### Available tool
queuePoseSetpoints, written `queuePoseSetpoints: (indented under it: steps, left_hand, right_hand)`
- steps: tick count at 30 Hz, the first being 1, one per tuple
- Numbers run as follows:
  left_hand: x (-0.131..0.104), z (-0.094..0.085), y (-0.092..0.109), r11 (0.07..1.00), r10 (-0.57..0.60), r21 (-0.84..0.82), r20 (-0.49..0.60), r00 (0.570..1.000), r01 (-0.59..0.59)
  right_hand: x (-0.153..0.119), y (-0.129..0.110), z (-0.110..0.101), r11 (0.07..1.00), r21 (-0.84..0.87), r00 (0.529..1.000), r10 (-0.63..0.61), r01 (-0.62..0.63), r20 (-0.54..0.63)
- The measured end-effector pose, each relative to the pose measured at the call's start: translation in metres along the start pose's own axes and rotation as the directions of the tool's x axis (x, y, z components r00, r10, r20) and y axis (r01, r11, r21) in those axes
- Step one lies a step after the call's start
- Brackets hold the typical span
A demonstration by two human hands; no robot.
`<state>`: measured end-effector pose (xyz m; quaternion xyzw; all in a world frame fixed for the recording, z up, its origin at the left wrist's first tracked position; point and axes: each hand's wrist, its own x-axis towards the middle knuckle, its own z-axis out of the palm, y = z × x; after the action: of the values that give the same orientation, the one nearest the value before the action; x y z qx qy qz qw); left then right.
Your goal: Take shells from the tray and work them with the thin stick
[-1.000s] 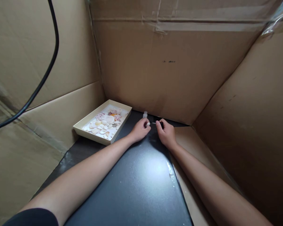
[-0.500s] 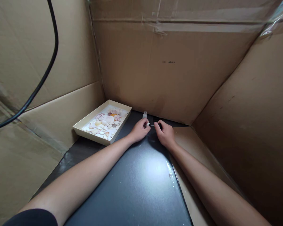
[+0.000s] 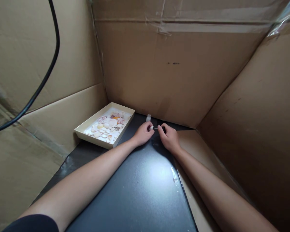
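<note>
My left hand (image 3: 144, 133) is closed in a pinch on a small white piece (image 3: 151, 128), which could be a shell but is too small to be sure. Facing it from the right, my right hand (image 3: 169, 136) pinches a thin stick-like tool (image 3: 156, 128) whose tip points at the white piece. I cannot tell whether the tip touches it. Just behind my left hand stands a small clear bottle (image 3: 148, 117), its lower part hidden by the fingers.
A shallow cream tray (image 3: 94, 141) with several shells (image 3: 102, 130) rests to the left on the dark table (image 3: 135, 193). Cardboard walls (image 3: 147, 74) enclose the left, back and right. A black cable (image 3: 56, 42) hangs at upper left. Flat cardboard (image 3: 190, 141) lies under my right forearm.
Both hands stay almost in place, still holding the white piece and the thin tool. Any shift at the fingertips is very slight.
</note>
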<state>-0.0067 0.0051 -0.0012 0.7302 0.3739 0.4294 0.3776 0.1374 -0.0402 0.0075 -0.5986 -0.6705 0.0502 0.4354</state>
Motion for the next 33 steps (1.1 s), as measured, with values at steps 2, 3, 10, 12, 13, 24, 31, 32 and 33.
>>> queuePoseSetpoints:
  steps: [2,3,10,12,13,24,31,32,33]
  left_hand:
    - [0.0001,0.0,0.0001,1.0,-0.001,-0.007,0.004,1.0,0.001]
    - [0.0001,0.0,0.0,1.0,-0.001,-0.008,0.005,1.0,0.001]
    - [0.0003,0.0003,-0.0019,1.0,0.002,-0.002,-0.007,1.0,-0.002]
    - [0.0,0.0001,-0.0017,1.0,0.001,-0.001,-0.002,1.0,-0.001]
    - [-0.0001,0.0,-0.0014,1.0,0.001,-0.001,-0.001,1.0,-0.001]
    - [0.0002,0.0,-0.0006,1.0,-0.001,-0.003,-0.003,1.0,0.001]
    - [0.0,-0.0002,-0.0013,1.0,0.008,0.0,-0.004,1.0,-0.008]
    - [0.0001,-0.0001,-0.0015,1.0,0.006,0.003,-0.005,1.0,-0.006]
    - [0.0002,-0.0001,-0.0014,1.0,0.004,0.004,-0.005,1.0,-0.004]
  right_hand:
    - [0.0005,0.0005,0.0002,0.999,-0.029,0.999,0.037,-0.037,-0.021]
    - [0.0007,0.0009,0.0003,0.999,-0.013,0.999,0.036,-0.036,-0.035]
    - [0.0011,0.0033,0.0016,0.998,0.062,1.0,-0.012,0.011,0.024]
    - [0.0012,0.0034,0.0017,0.997,0.081,1.0,-0.018,0.018,-0.009]
    - [0.0012,0.0035,0.0018,0.997,0.077,1.0,-0.021,0.022,-0.014]
    - [0.0012,0.0027,0.0021,1.0,0.019,0.999,0.004,-0.005,0.042]
    - [0.0004,0.0019,0.0018,0.993,0.111,0.999,-0.04,0.039,0.01]
    - [0.0001,0.0017,0.0017,0.993,0.114,0.999,-0.046,0.044,0.021]
    - [-0.0001,0.0016,0.0017,0.993,0.11,0.998,-0.044,0.04,0.035]
